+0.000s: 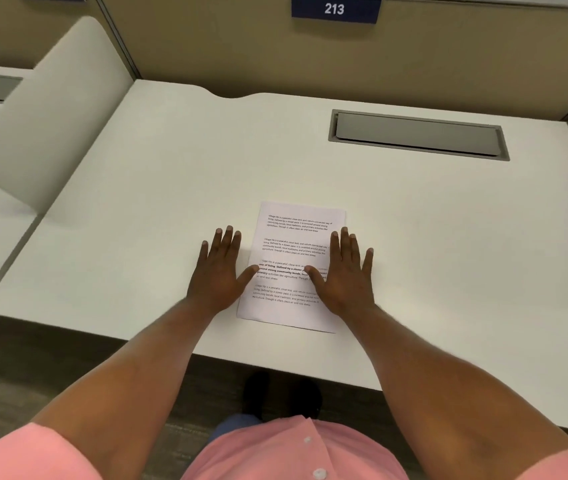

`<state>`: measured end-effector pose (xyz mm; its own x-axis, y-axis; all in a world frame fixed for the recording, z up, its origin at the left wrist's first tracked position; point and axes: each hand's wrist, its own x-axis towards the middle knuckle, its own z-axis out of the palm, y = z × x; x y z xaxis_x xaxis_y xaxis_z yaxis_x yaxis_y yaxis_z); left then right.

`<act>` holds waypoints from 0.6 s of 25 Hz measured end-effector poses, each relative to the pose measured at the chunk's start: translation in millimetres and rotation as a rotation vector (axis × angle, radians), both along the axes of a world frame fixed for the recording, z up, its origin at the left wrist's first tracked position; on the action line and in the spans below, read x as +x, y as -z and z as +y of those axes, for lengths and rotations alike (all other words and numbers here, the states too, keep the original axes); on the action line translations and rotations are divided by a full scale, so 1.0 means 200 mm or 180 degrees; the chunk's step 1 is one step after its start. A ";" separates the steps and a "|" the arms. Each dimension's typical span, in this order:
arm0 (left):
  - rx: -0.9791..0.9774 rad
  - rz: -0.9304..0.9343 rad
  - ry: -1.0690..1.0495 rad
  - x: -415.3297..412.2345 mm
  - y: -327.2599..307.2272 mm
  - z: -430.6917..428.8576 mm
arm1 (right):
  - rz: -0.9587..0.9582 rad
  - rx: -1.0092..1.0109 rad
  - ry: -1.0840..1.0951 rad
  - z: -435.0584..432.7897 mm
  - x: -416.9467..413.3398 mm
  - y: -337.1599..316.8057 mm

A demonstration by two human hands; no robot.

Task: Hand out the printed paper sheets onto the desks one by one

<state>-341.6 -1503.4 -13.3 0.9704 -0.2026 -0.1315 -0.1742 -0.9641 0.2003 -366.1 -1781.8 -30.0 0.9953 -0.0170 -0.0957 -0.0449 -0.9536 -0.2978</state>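
Note:
A printed paper sheet (pixel 294 244) with several blocks of black text lies flat on the white desk (pixel 144 209), near its front edge. My left hand (pixel 218 271) rests flat on the desk at the sheet's left side, fingers spread, its thumb tip touching the sheet's edge. My right hand (pixel 346 271) lies flat over the sheet's right edge, fingers spread, thumb on the print. Neither hand grips anything. No other sheets are in view.
A grey cable hatch (pixel 417 135) is set into the desk at the back right. A beige partition carries a blue sign reading 213 (pixel 334 8). A white side divider (pixel 43 109) separates a neighbouring desk on the left. Dark floor lies below the desk edge.

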 end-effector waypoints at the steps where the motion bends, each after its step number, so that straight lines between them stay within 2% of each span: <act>1: 0.0040 -0.0002 -0.0024 -0.02 0.00 0.01 | -0.0033 0.0006 -0.0072 0.01 0.00 0.00; 9: 0.0327 0.0040 -0.0411 -0.28 -0.05 0.16 | -0.0198 0.0045 -0.0796 0.24 -0.01 -0.01; 15: 0.0497 0.0007 -0.0957 -0.46 -0.09 0.38 | -0.0170 -0.0006 -0.1396 0.52 0.02 -0.05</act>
